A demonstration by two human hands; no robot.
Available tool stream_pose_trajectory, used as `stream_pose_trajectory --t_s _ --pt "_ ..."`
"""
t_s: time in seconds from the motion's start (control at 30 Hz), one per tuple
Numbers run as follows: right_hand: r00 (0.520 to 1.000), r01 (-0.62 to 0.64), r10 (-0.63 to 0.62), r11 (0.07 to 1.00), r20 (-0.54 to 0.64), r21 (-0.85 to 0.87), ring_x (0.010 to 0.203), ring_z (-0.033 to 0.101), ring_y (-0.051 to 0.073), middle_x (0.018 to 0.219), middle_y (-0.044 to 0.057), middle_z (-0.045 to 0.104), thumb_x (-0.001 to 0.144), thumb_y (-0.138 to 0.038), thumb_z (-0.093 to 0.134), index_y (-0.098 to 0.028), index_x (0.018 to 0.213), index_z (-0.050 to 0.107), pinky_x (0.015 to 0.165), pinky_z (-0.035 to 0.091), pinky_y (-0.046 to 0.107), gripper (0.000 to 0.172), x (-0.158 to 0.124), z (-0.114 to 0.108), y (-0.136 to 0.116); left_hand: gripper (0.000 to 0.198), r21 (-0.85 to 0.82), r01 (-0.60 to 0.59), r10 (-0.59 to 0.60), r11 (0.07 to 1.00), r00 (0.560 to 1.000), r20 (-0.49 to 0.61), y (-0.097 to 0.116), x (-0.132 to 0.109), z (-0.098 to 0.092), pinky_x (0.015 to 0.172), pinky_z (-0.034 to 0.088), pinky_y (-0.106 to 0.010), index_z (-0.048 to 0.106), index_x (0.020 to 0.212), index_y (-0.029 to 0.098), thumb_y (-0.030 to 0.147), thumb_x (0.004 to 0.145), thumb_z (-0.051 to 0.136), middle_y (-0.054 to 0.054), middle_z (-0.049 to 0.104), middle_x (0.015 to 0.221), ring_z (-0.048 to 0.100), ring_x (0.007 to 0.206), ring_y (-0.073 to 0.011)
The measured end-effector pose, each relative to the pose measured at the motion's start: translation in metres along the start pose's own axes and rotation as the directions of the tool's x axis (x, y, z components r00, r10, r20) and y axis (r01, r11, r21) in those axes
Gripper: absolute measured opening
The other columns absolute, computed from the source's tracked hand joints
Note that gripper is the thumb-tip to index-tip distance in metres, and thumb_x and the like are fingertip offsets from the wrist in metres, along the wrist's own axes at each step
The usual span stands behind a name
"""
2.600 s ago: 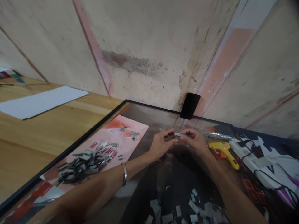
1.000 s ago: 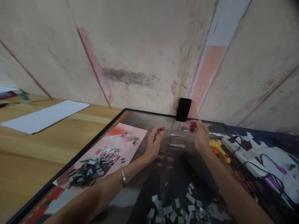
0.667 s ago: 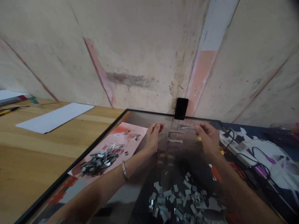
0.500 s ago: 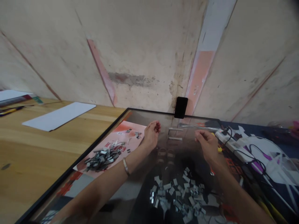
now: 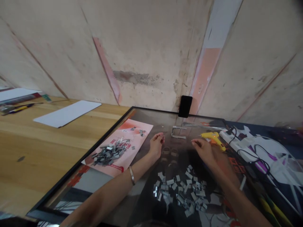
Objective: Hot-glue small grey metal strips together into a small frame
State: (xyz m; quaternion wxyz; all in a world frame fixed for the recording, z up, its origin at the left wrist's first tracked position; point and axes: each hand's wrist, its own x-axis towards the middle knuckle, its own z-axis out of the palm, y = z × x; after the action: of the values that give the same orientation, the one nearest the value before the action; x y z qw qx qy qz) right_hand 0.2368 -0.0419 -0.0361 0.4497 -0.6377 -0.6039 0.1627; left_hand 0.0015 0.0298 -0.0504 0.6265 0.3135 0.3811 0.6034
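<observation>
My left hand (image 5: 156, 145), with a bracelet (image 5: 132, 175) on its wrist, hovers right of the pink printed sheet (image 5: 142, 143). Its fingers are curled with the tips pressed together; anything between them is too small to make out. My right hand (image 5: 203, 150) is pinched in the same way, left of the yellow glue gun (image 5: 214, 137), its contents hidden. Between and beyond the hands lies a pale bracket-shaped piece (image 5: 179, 136) on the dark glass panel (image 5: 142, 195). Small grey metal pieces (image 5: 181, 189) are scattered nearer me, and another heap (image 5: 109, 153) covers part of the sheet.
A black phone (image 5: 185, 106) leans against the wall behind the panel. On the right are a white power strip (image 5: 233, 143) and tangled cables. White paper (image 5: 67, 113) and a yellow-and-black tool (image 5: 22, 108) lie on the wooden table (image 5: 54, 145).
My left hand has moved off the pink sheet's edge toward the panel's middle. My right hand has come left and slightly lower, uncovering the glue gun. The view has shifted a little.
</observation>
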Motion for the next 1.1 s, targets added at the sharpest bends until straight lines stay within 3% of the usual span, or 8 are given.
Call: stream_pose_trajectory --t_s 0.3,0.43,0.57,0.63,0.7,0.8,0.9,1.1 --pt "0.998 -0.06 0.061 0.997 0.029 -0.044 0.076 0.063 0.022 0.084 0.006 0.071 0.078 -0.036 0.055 -0.019 0.089 0.07 0.073 0.048 0.036 0.025 0.003 0.01 0.021 0.022 0.214 -0.139 0.127 0.967 0.99 0.066 -0.016 -0.003 -0.004 0.065 0.044 -0.021 0.062 0.094 0.016 0.03 0.077 0.058 -0.001 0.06 0.08 0.053 0.069 -0.0099" --pt "0.998 -0.039 0.044 0.992 0.048 -0.117 0.082 0.064 0.023 0.088 0.006 0.071 0.08 -0.034 0.053 -0.02 0.09 0.07 0.077 0.047 0.037 0.024 -0.001 0.01 0.004 0.024 0.289 -0.232 0.207 0.929 0.972 0.116 -0.011 -0.008 -0.002 0.066 0.044 -0.023 0.063 0.099 0.016 0.028 0.078 0.058 -0.003 0.061 0.083 0.053 0.072 -0.0121" --pt "0.991 0.11 -0.096 0.98 0.088 -0.168 0.091 0.062 0.022 0.1 0.007 0.07 0.084 -0.033 0.049 -0.021 0.101 0.068 0.084 0.045 0.037 0.028 0.0 0.013 -0.026 0.043 0.33 -0.299 0.219 0.896 0.941 0.257 0.0 -0.015 0.005 0.06 0.039 -0.022 0.059 0.12 0.02 0.025 0.078 0.06 0.002 0.052 0.069 0.045 0.063 -0.0103" --pt "0.991 0.128 -0.133 0.977 -0.017 -0.172 0.092 0.06 0.022 0.103 0.008 0.068 0.085 -0.034 0.048 -0.021 0.106 0.066 0.083 0.045 0.037 0.031 0.008 0.014 -0.036 0.045 0.278 -0.242 0.173 0.93 0.952 0.251 0.004 -0.017 0.01 0.056 0.036 -0.021 0.059 0.121 0.019 0.025 0.077 0.062 0.004 0.046 0.064 0.041 0.058 -0.009" --pt "0.967 0.092 -0.119 0.988 -0.227 -0.127 0.089 0.058 0.021 0.101 0.009 0.066 0.082 -0.035 0.051 -0.02 0.106 0.065 0.082 0.045 0.037 0.031 0.023 0.016 -0.039 0.048 0.166 -0.125 0.082 0.978 0.967 0.243 0.006 -0.017 0.014 0.051 0.031 -0.021 0.058 0.122 0.017 0.025 0.075 0.063 0.005 0.041 0.06 0.036 0.053 -0.0074" --pt "0.893 -0.006 0.065 0.991 -0.445 0.132 0.08 0.057 0.018 0.094 0.006 0.064 0.079 -0.035 0.054 -0.018 0.103 0.063 0.073 0.046 0.033 0.031 0.046 0.026 -0.028 0.053 -0.058 0.111 -0.092 0.992 0.962 0.259 0.006 -0.014 0.017 0.047 0.023 -0.02 0.056 0.122 0.013 0.021 0.07 0.064 0.008 0.035 0.054 0.028 0.047 -0.0053" --pt "0.857 -0.093 0.265 0.923 -0.442 0.373 0.065 0.053 0.013 0.085 0.002 0.059 0.074 -0.034 0.056 -0.017 0.101 0.061 0.059 0.043 0.027 0.032 0.054 0.041 -0.008 0.054 -0.201 0.272 -0.213 0.941 0.938 0.273 0.005 -0.012 0.017 0.046 0.02 -0.02 0.055 0.119 0.012 0.016 0.066 0.063 0.01 0.032 0.05 0.026 0.045 -0.0045" --pt "0.87 -0.145 0.316 0.898 -0.38 0.414 0.062 0.053 0.01 0.084 0.001 0.059 0.071 -0.032 0.061 -0.017 0.099 0.063 0.058 0.043 0.025 0.031 0.042 0.057 0.021 0.05 -0.286 0.319 -0.247 0.903 0.933 0.262 0.008 -0.01 0.016 0.047 0.02 -0.021 0.055 0.113 0.011 0.011 0.064 0.061 0.01 0.034 0.049 0.028 0.044 -0.0042"
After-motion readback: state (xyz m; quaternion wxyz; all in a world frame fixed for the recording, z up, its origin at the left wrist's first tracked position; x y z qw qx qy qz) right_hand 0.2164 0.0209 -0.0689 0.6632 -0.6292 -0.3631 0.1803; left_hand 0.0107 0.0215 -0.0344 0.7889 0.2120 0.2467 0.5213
